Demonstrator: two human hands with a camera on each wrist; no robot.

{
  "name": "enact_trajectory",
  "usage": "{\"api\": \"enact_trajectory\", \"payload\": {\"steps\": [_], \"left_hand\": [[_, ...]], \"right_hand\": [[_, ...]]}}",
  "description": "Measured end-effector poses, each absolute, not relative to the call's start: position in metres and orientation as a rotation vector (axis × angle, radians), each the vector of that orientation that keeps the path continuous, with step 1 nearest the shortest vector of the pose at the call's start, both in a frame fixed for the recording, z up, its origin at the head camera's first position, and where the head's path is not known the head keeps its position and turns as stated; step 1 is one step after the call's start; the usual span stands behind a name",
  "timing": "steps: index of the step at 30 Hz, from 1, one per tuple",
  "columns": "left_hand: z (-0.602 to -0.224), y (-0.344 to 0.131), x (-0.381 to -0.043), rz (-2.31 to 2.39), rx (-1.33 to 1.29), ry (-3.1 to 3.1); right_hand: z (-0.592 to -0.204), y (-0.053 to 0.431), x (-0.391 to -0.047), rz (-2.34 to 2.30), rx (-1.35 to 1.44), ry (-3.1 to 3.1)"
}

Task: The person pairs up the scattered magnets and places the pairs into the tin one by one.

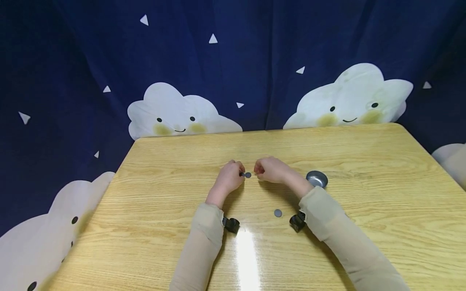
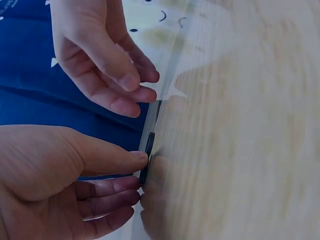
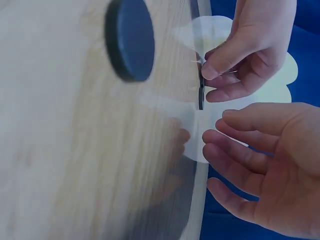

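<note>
My left hand (image 1: pixel 230 176) is low over the table, thumb and index finger pinching a small flat dark disc (image 2: pixel 144 174) that lies on the wood. A second dark disc (image 1: pixel 248 175) lies flat right beside it, on the side facing my right hand (image 1: pixel 272 169). That hand hovers a short way to the right, fingers loosely bent and apart, with nothing between them in the right wrist view. Nearer me lies a third grey disc (image 1: pixel 278 213), seen large in the right wrist view.
A small round metal bowl (image 1: pixel 317 178) stands right of my right hand, partly behind the forearm. The wooden table (image 1: pixel 164 182) ends at a dark blue curtain (image 1: pixel 247 52) with clouds. Black wrist mounts (image 1: pixel 231 224) sit under both forearms.
</note>
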State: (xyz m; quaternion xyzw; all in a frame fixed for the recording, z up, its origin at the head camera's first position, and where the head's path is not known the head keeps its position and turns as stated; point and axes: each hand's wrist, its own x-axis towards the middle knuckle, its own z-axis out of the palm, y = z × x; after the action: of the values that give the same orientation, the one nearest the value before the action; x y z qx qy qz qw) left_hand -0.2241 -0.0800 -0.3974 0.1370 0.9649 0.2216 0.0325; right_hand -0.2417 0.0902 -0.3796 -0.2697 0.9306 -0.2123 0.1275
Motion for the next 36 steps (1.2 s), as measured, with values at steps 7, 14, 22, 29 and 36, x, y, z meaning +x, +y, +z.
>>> {"api": "enact_trajectory", "payload": {"steps": [7, 14, 22, 29, 36], "left_hand": [[-0.399, -0.076, -0.224, 0.66, 0.482, 2.963], [-0.4, -0.07, -0.224, 0.564, 0.526, 2.982], [-0.4, -0.068, -0.225, 0.537, 0.518, 2.991], [-0.399, -0.068, -0.225, 0.546, 0.537, 2.991], [-0.4, -0.069, -0.224, 0.563, 0.516, 2.993]], "right_hand": [[-0.38, 0.104, -0.234, -0.669, -0.8, 2.715], [-0.382, 0.114, -0.228, -0.718, -0.81, 2.735], [-0.369, 0.125, -0.219, -0.676, -0.766, 2.851], [-0.367, 0.141, -0.214, -0.664, -0.708, 2.92], [-0.369, 0.158, -0.209, -0.718, -0.693, 2.918]]}}
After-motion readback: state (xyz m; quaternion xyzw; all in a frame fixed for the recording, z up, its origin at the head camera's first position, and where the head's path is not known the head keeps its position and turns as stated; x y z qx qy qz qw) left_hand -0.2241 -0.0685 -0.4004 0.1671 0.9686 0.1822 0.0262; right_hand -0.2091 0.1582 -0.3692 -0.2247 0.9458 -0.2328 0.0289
